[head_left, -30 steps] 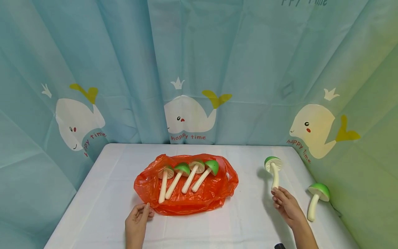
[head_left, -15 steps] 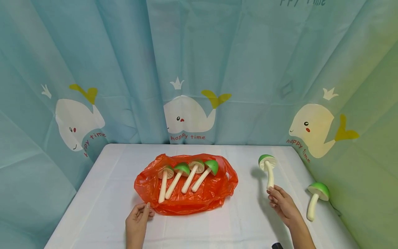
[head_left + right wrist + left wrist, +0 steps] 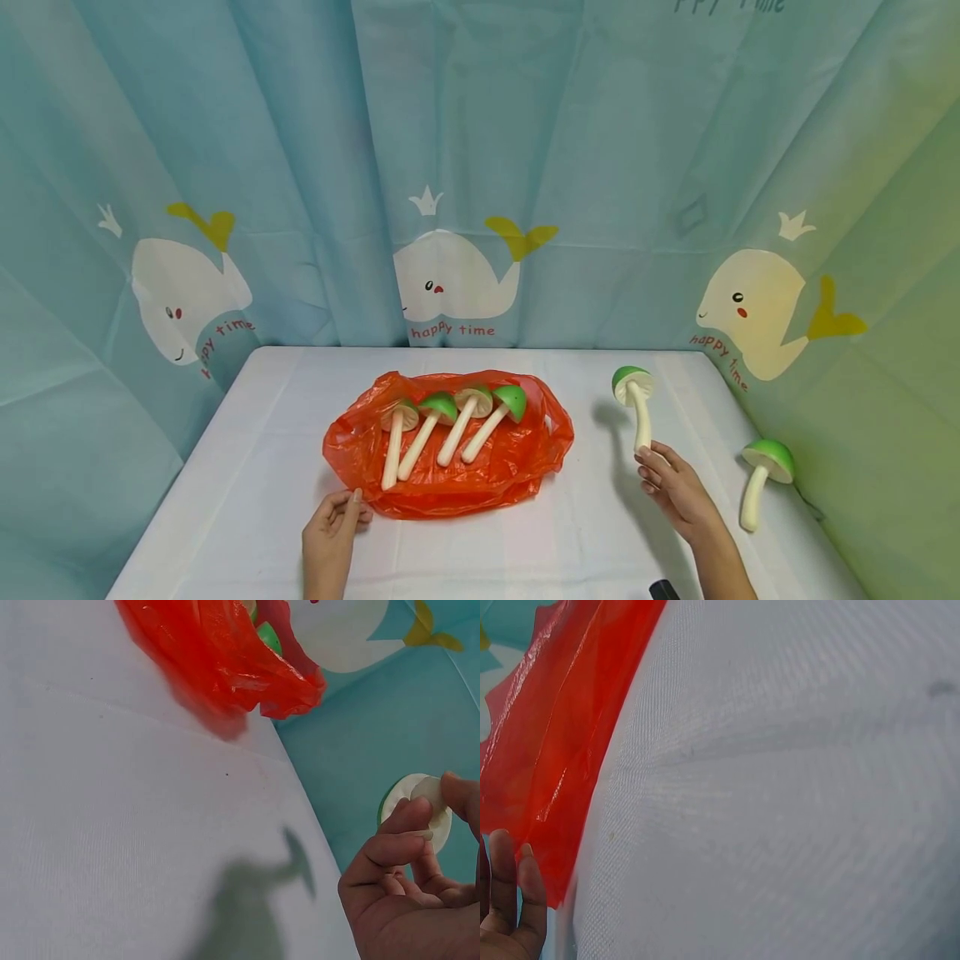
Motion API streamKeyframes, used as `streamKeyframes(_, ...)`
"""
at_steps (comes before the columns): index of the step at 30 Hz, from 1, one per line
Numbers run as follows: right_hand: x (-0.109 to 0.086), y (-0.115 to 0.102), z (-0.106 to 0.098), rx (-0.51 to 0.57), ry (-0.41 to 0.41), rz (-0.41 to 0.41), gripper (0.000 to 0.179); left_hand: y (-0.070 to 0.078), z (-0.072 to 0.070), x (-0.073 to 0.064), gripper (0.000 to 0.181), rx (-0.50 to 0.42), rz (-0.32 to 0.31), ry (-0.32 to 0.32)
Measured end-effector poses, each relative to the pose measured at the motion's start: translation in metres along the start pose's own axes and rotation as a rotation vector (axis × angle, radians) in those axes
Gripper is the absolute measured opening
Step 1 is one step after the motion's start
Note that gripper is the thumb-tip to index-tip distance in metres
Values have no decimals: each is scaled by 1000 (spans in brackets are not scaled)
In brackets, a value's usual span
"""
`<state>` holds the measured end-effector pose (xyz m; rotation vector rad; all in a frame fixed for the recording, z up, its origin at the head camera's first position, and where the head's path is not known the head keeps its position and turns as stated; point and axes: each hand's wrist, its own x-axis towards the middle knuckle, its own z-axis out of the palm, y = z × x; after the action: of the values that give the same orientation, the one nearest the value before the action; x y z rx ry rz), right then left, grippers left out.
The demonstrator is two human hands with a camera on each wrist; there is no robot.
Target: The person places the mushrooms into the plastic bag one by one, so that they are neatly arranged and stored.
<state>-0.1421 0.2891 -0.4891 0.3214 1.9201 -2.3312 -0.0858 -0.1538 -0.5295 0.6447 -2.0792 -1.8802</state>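
A toy mushroom [image 3: 639, 404] with a green cap and cream stem is pinched near the bottom of its stem by my right hand [image 3: 678, 493]. It is raised over the right part of the table, cap up, casting a shadow. A red plastic bag [image 3: 450, 504] lies open in the middle, and several similar mushrooms [image 3: 454, 440] rest side by side in it, caps toward the back. At the bag's near left corner, my left hand [image 3: 330, 529] pinches the plastic edge. In the right wrist view, the right fingers [image 3: 386, 851] partly cover the held mushroom's stem.
Another green-capped mushroom [image 3: 752, 492] lies near the table's right edge. A small black object [image 3: 663, 590] shows at the bottom beside the right forearm. Blue curtains [image 3: 480, 167] printed with whales hang behind the white table [image 3: 247, 500].
My right hand has moved left and slightly toward the back with the mushroom, closer to the bag. The left hand and the bag have stayed put.
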Motion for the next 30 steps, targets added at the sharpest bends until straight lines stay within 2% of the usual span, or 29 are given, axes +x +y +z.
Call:
streamKeyframes(14, 7, -3, 12, 36, -80, -34, 17, -1, 1, 0, 34, 0, -13, -2)
streamKeyframes(22, 8, -8, 22, -34, -49, 8, 33, 0, 0, 0, 33, -6, -16, -11)
streamKeyframes(30, 10, -11, 29, -31, -49, 14, 32, 2, 0, -1, 33, -16, -15, -18)
